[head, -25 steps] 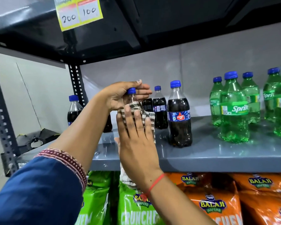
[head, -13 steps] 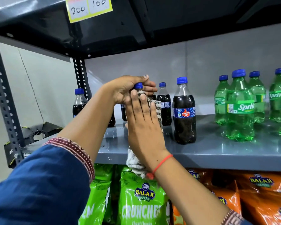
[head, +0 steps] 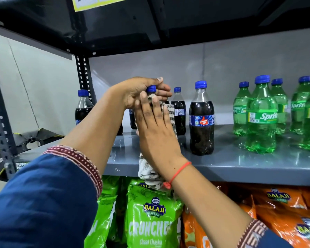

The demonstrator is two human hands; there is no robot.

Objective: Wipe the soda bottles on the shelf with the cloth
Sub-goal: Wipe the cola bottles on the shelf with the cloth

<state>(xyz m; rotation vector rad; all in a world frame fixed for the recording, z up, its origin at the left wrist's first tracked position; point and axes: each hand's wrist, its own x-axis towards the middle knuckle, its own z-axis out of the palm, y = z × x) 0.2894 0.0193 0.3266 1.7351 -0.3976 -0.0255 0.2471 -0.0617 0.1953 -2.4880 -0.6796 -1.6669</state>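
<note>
Since half a second ago the right hand (head: 157, 129) has slid a little down the cola bottle (head: 151, 90), so more of its blue cap shows above the fingertips, while the left hand (head: 141, 92) has kept its hold at the neck. That bottle stands on the grey shelf (head: 240, 163) near the front edge, almost wholly hidden by the striped cloth (head: 149, 169), whose loose tail hangs past the shelf lip over a green Balaji wafers bag (head: 152, 217). Fingers of the left hand curl closed around the neck just under the cap; the right palm lies flat with fingers spread, pressing the cloth against the bottle's body rather than pinching it.

To do this stroke well, I would keep the neck steady and wrap the cloth further round, turning the bottle so its back gets wiped too (the far side is out of sight). A Thums Up bottle (head: 201, 120) stands just beside on the right, with Sprite bottles (head: 261, 119) beyond, so the elbow should stay tucked to avoid knocking them.
</note>
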